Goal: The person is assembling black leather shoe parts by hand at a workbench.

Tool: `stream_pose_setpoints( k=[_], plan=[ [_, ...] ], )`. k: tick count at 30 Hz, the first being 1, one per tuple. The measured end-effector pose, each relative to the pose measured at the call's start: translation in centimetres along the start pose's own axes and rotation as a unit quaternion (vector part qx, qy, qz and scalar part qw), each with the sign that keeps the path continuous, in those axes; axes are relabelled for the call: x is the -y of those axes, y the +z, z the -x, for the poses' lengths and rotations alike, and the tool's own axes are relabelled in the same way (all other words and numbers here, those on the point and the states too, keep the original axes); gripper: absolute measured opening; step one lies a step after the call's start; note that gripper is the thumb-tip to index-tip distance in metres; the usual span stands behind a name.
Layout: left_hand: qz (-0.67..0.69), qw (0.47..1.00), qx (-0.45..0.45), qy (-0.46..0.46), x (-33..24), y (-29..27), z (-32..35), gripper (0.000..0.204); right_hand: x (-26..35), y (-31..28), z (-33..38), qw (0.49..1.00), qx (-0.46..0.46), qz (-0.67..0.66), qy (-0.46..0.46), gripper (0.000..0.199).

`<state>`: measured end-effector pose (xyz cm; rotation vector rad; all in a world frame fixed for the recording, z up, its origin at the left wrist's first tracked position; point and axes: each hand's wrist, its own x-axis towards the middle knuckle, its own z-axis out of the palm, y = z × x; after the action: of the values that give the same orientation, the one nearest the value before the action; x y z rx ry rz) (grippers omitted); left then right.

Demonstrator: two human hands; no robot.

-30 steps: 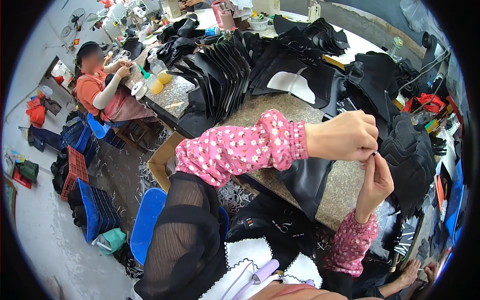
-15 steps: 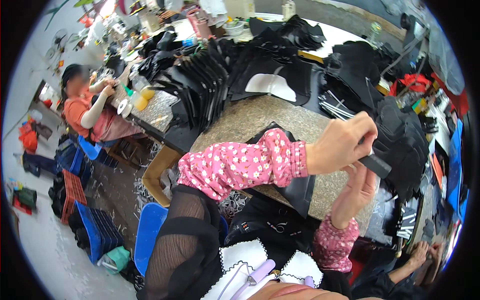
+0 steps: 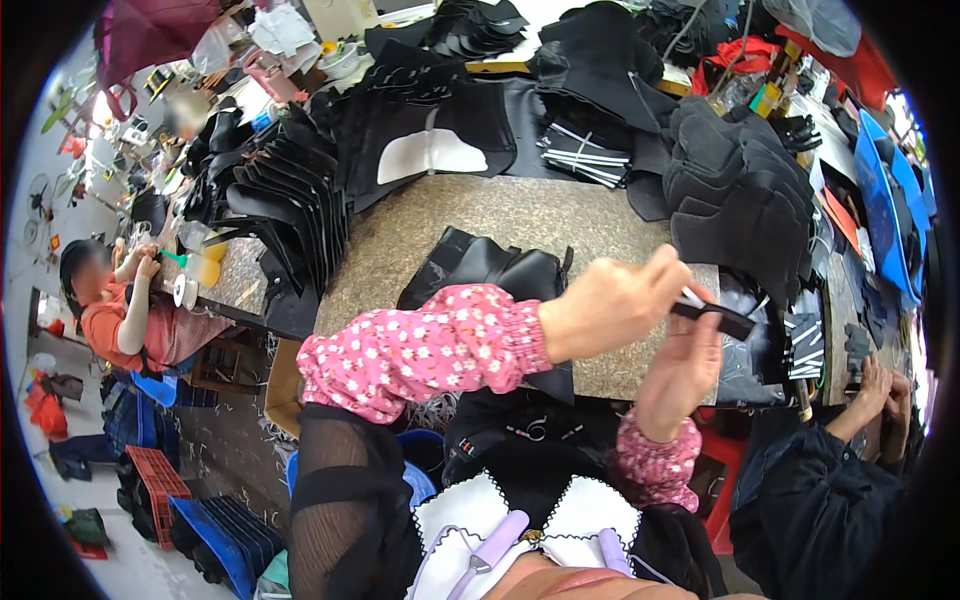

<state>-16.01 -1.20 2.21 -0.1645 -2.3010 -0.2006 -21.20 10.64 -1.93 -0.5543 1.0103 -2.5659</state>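
My right hand (image 3: 685, 375) holds a short black strip (image 3: 735, 323) between thumb and fingers, above the right edge of the table. From the left, my left hand (image 3: 605, 310) reaches across to it with fingers pinched together. At those fingertips a narrow white strip (image 3: 691, 297) shows against the black one; its far end is hidden. Below my left forearm lies a shiny black sewn piece (image 3: 490, 262), partly covered by the pink flowered sleeve.
Black cut pieces stand in a fanned row (image 3: 290, 190) at the left of the speckled table (image 3: 420, 210). A stack of black panels (image 3: 740, 190) and a tied bundle of white-edged strips (image 3: 585, 158) lie at the right. Co-workers sit on both sides.
The view has turned, so the table sits further left and lower, uncovering the black sewn piece. A white strip now shows between my hands on the black strip.
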Motion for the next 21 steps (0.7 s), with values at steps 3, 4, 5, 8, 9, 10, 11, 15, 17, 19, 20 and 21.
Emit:
stream_pose_setpoints(
  k=[3,4,5,8,9,10,11,15,17,19,20,21],
  plan=[
    [-0.086,0.991,0.058,-0.080,1.9,-1.4,1.2,0.016,3.5,-3.4,-3.3,0.992,-0.039,0.011,-0.123,0.035],
    [-0.113,0.983,0.076,-0.120,2.6,-1.7,2.0,0.014,5.1,-5.2,-4.2,0.990,-0.061,0.003,-0.129,0.037],
    [-0.109,0.979,0.090,-0.146,3.0,-2.0,2.4,0.013,6.5,-6.4,-4.9,0.982,-0.113,-0.015,-0.153,0.038],
    [-0.008,0.983,0.124,-0.138,3.1,-1.9,3.4,0.010,9.6,-10.2,-5.4,0.969,-0.112,0.006,-0.220,0.039],
    [0.121,0.983,0.102,-0.090,2.9,-0.8,3.8,0.013,9.5,-10.8,-5.4,0.970,-0.113,0.007,-0.217,0.039],
    [0.231,0.947,0.188,-0.119,1.7,-0.3,4.0,0.017,9.0,-11.1,-5.4,0.981,-0.035,-0.009,-0.191,0.038],
    [0.355,0.903,0.226,-0.083,0.5,0.7,3.8,0.017,8.5,-11.3,-5.4,0.985,0.044,-0.026,-0.163,0.038],
    [0.304,0.913,0.257,0.086,-0.4,1.6,3.1,0.022,7.7,-9.1,-5.1,0.994,0.088,-0.011,-0.071,0.036],
    [0.298,0.909,0.291,-0.008,2.2,-0.7,3.2,0.032,6.8,-8.1,-4.7,0.997,0.034,0.051,-0.040,0.034],
    [0.234,0.939,0.233,-0.097,6.6,-1.8,4.3,0.039,6.5,-6.3,-3.9,0.989,-0.064,0.135,-0.008,0.030],
    [0.188,0.938,0.272,-0.105,9.4,-3.1,4.6,0.048,6.3,-6.3,-3.7,0.989,-0.071,0.133,-0.008,0.030],
    [0.167,0.915,0.328,-0.166,11.5,-3.9,5.6,0.047,5.7,-6.5,-3.5,0.991,-0.021,0.130,0.030,0.030]
  ],
)
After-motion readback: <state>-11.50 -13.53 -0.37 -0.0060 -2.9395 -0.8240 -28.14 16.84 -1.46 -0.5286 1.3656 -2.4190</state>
